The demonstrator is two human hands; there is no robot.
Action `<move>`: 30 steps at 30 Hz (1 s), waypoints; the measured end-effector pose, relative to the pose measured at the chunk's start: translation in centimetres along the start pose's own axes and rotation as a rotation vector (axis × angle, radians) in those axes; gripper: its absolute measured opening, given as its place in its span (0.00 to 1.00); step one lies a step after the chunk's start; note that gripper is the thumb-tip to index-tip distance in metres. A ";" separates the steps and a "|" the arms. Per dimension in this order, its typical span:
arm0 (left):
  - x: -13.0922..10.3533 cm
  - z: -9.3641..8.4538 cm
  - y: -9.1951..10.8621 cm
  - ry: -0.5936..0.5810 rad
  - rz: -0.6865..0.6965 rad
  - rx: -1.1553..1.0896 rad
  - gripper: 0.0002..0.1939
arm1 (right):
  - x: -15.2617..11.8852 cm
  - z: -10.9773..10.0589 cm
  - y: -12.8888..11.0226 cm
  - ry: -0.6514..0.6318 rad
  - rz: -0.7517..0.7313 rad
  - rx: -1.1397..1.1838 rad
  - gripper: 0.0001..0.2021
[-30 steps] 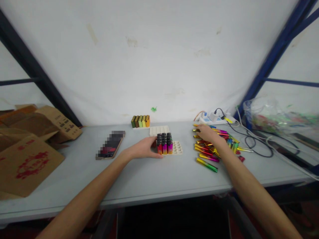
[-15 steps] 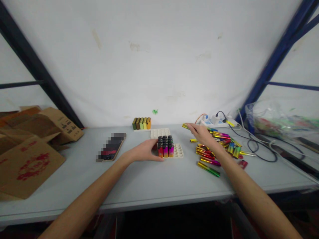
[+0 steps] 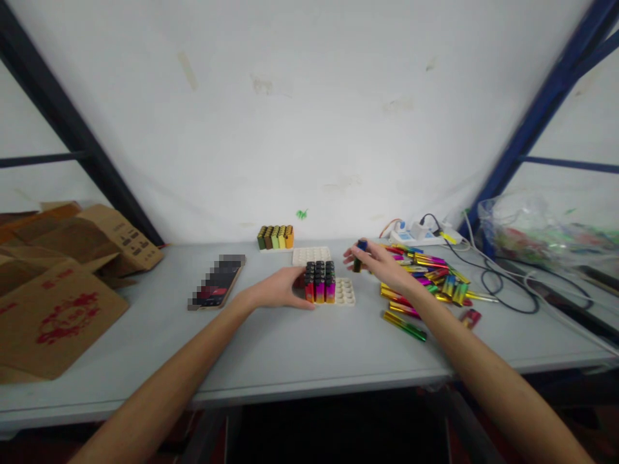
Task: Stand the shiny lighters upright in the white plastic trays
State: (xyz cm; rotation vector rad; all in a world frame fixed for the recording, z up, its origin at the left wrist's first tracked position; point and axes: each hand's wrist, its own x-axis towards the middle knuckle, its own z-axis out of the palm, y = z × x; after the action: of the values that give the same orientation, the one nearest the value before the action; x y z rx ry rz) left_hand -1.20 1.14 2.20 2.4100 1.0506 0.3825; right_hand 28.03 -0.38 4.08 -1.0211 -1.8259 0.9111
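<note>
Upright lighters with black tops and shiny red, purple and multicolour bodies (image 3: 320,290) stand close together in the left part of a white tray with round sockets (image 3: 345,291). My left hand (image 3: 278,289) curls around their left side, with the thumb along the front and the fingers behind. My right hand (image 3: 374,261), to the right of the tray and raised above the table, pinches a shiny lighter case (image 3: 357,263), blue at the top and gold-green below, held nearly upright. Beside and under my right forearm lies a loose pile of similar metallic cases (image 3: 430,270).
Behind stand a second white tray (image 3: 311,256) and a block of green, yellow and orange lighters (image 3: 275,237). A phone (image 3: 220,280) lies on the left, near cardboard boxes (image 3: 72,309). A power strip (image 3: 420,236), cables and a plastic bag (image 3: 536,225) are at the right.
My right hand has brought the shiny case from the back edge of the pile a little nearer the tray and turned it from lying flat to upright. My left hand stays by the lighters.
</note>
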 end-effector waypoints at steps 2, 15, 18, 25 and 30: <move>0.0 -0.1 -0.2 -0.005 -0.012 0.004 0.40 | 0.0 0.4 0.0 -0.049 0.014 0.101 0.23; 0.0 -0.4 -0.5 -0.013 -0.012 0.007 0.39 | 0.2 2.9 1.4 0.246 0.116 -0.244 0.24; -0.1 -0.5 -0.3 -0.031 -0.005 -0.024 0.38 | 0.2 3.0 1.4 0.259 0.099 -0.290 0.21; -0.1 -0.6 0.0 -0.017 -0.024 0.025 0.38 | 0.3 2.6 1.3 0.131 0.035 -0.246 0.24; -0.1 -0.8 0.2 -0.041 -0.007 -0.042 0.37 | 0.3 2.1 1.5 -0.018 -0.086 -0.263 0.21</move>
State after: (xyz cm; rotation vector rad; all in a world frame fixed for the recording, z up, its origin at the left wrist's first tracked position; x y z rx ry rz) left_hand -1.52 1.23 3.00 2.3667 1.0222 0.3477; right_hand 26.41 0.12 2.07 -1.0862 -2.0261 0.6415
